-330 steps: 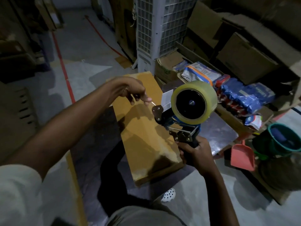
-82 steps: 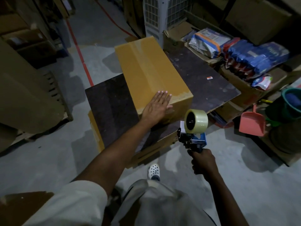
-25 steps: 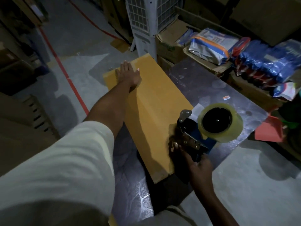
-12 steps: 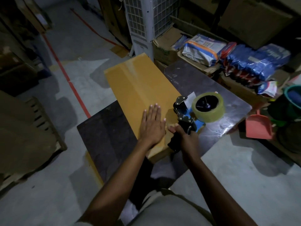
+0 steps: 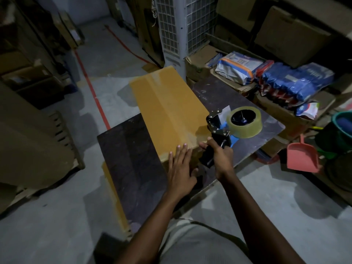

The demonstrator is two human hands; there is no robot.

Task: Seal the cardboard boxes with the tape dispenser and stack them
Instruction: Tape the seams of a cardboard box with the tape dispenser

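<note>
A long tan cardboard box (image 5: pixel 167 109) lies on a dark board (image 5: pixel 131 161), its flaps closed and a strip of clear tape glinting along the top seam. My left hand (image 5: pixel 181 168) rests flat, fingers spread, over the box's near end. My right hand (image 5: pixel 219 159) grips the black handle of the tape dispenser (image 5: pixel 222 132), which carries a roll of clear tape (image 5: pixel 244 121) and sits against the box's near right corner.
A white grilled cooler (image 5: pixel 182 29) stands behind the box. Open cartons with blue and white packets (image 5: pixel 293 82) crowd the right side. A pink dustpan (image 5: pixel 302 157) and a green bucket (image 5: pixel 341 128) lie at right. Flattened cardboard (image 5: pixel 32 141) leans at left.
My left hand has slid back from the box top down over its near end. The dispenser has come to the box's near right corner.
</note>
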